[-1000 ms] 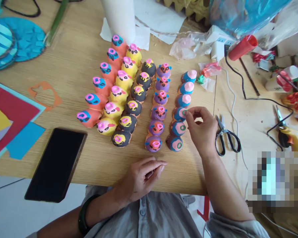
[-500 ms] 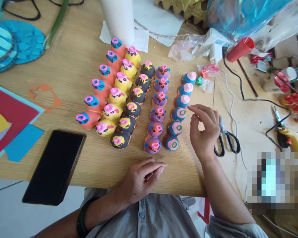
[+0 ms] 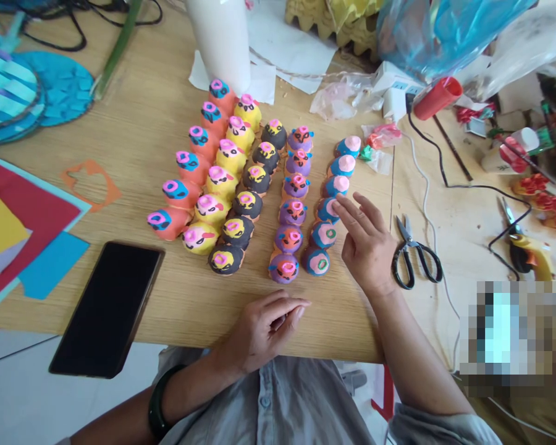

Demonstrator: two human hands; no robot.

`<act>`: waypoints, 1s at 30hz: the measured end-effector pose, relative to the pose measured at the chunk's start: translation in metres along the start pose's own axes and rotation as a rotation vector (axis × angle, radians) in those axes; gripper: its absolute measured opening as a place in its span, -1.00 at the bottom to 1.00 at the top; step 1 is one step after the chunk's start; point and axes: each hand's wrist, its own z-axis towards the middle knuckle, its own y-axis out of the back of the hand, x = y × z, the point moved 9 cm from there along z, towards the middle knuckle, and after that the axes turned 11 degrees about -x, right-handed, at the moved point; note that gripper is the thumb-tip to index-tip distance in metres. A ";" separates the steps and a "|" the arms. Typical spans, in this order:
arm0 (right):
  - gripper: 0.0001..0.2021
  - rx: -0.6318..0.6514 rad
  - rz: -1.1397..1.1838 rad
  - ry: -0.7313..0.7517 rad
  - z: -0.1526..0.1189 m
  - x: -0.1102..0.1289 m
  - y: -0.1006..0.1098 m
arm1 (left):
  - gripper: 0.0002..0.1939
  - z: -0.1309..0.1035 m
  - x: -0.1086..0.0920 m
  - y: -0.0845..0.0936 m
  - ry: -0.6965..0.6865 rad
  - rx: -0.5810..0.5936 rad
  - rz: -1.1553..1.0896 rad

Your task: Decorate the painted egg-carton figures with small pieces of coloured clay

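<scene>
My right hand [image 3: 368, 244] reaches over the rightmost row, its fingertips on the pink top of a blue piece [image 3: 327, 210] and its fingers apart. Two nearer pieces in that row, one of them the front blue piece [image 3: 316, 262], carry green rings. My left hand [image 3: 271, 327] rests near the table's front edge, thumb and forefinger close together; whether something small is between them cannot be made out. Beside the blue row stand purple pieces [image 3: 289, 238], then black [image 3: 226, 259], yellow [image 3: 199, 237] and orange ones [image 3: 169, 223], topped with pink or orange rings.
Black-handled scissors [image 3: 415, 253] lie right of my right hand. A phone [image 3: 106, 309] is at the front left, near coloured paper [image 3: 50, 262]. A white cylinder [image 3: 220, 43] stands behind the rows. Cables, a red tube [image 3: 438, 97] and a power strip [image 3: 398, 80] are at the right.
My right hand has moved left onto the blue piece, and its fingers have gone from a pinch to spread. The green ring there is now covered by the fingers. My left hand has hardly moved.
</scene>
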 end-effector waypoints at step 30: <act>-0.82 -0.047 0.415 -0.355 -0.096 0.097 0.043 | -0.59 -0.022 0.009 -0.008 0.522 -0.067 -0.585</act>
